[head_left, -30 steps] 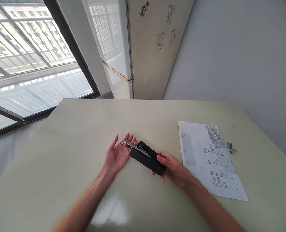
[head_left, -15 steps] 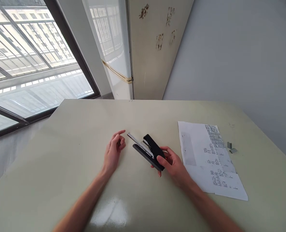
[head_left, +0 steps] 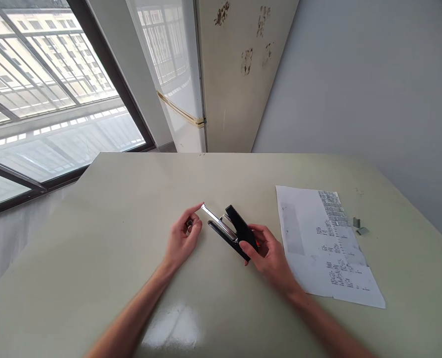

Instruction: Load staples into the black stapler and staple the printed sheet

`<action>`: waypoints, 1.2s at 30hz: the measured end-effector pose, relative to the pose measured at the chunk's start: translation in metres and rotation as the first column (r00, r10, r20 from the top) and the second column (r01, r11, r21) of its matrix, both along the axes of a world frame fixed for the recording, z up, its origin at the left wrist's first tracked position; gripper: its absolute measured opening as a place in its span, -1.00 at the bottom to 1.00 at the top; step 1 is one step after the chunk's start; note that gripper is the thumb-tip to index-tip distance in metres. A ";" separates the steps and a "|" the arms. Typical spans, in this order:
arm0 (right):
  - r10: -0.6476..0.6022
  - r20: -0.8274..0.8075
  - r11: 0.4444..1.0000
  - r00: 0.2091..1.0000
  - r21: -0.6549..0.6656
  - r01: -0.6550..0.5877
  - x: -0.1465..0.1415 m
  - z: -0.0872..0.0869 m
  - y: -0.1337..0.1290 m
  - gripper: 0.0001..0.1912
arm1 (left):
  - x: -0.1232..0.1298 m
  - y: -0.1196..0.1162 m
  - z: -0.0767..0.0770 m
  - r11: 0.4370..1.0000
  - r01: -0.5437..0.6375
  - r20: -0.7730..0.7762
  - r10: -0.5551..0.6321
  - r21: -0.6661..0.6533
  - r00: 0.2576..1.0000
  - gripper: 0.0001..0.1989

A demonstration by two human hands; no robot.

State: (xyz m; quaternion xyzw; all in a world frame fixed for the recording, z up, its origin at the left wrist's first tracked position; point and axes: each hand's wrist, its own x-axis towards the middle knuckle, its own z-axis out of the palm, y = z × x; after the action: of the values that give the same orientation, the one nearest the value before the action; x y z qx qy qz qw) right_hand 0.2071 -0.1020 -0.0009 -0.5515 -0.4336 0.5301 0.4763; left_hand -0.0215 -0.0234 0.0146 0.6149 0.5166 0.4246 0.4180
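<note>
A black stapler [head_left: 239, 226] is tilted above the table, its top arm lifted away from the metal magazine and the base. My right hand [head_left: 269, 251] grips it by the hinge end, thumb on the near side. My left hand [head_left: 183, 236] is left of the stapler, with the index finger stretched to the tip of the magazine [head_left: 215, 217]. The other fingers are curled in, round a small dark and shiny thing [head_left: 190, 223] that is too small to name.
A printed paper sheet [head_left: 299, 223] lies on the table [head_left: 131, 189] to the right. Two small grey pieces, one at the back [head_left: 356, 222] and one nearer [head_left: 362, 231], lie beyond its right edge. A fridge [head_left: 239, 99] and a wall stand behind the table.
My left hand has moved right and its index finger has come to the magazine tip. The stapler has shifted slightly right and turned a little in my right hand.
</note>
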 end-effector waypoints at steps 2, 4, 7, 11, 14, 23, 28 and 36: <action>-0.009 0.009 1.000 1.000 0.007 0.009 0.000 -0.003 0.000 -0.50 | 0.002 -0.001 -0.001 1.000 0.008 0.015 -0.008 -0.015 1.000 -0.57; -0.020 0.021 1.000 1.000 0.007 0.019 -0.001 -0.004 -0.001 -0.49 | 0.003 -0.002 -0.002 0.999 0.026 0.030 -0.025 -0.025 0.999 -0.57; -0.031 0.046 1.000 0.998 0.002 0.031 0.000 -0.003 -0.001 -0.48 | 0.003 -0.002 -0.002 0.998 0.052 0.016 -0.052 -0.024 0.999 -0.57; -0.040 0.099 0.999 0.994 0.019 0.038 -0.001 -0.002 -0.001 -0.48 | -0.002 0.002 -0.003 0.998 0.063 -0.005 -0.063 -0.011 0.998 -0.59; -0.046 0.150 0.998 0.988 0.055 0.038 -0.002 -0.003 -0.002 -0.50 | -0.009 0.009 -0.006 1.000 -0.020 0.012 0.020 -0.010 1.000 -0.58; -0.103 0.092 0.990 0.990 0.104 0.093 -0.005 -0.010 -0.002 -0.47 | -0.008 0.070 -0.029 0.959 0.142 -0.448 -0.019 0.244 0.894 -0.65; -0.117 0.003 0.989 0.993 0.095 0.116 -0.004 -0.009 0.001 -0.46 | 0.019 0.117 -0.033 0.914 0.289 -0.537 -0.097 0.287 0.838 -0.64; -0.140 0.039 0.984 0.989 0.116 0.134 0.003 -0.006 0.006 -0.49 | 0.017 0.098 -0.024 0.897 0.215 -0.515 0.016 0.386 0.857 -0.59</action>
State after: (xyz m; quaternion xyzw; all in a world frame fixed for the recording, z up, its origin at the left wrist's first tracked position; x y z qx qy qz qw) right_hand 0.2105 -0.0956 -0.0071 -0.5647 -0.4351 0.4575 0.5316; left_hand -0.0045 0.0750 -0.0092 0.8077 0.4676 0.3292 0.1436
